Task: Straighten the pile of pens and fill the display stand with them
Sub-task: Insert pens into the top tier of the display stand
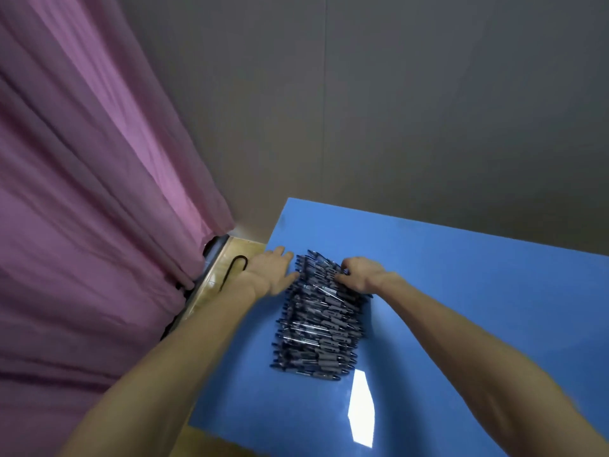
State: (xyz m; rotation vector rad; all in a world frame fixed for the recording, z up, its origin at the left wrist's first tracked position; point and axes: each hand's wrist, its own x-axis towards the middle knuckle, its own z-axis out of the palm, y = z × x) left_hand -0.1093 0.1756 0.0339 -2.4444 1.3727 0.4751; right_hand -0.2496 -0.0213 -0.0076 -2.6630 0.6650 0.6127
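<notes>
A long pile of dark blue plastic pens lies crosswise on the glossy blue counter. The left hand presses flat, fingers straight, against the pile's far left side. The right hand rests on the pile's far end, fingers curled over the pens. A pink curtain hangs to the left.

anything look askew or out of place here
Pens at the far end of the pen pile splay out crooked, between the left hand and right hand. No display stand is in view.
</notes>
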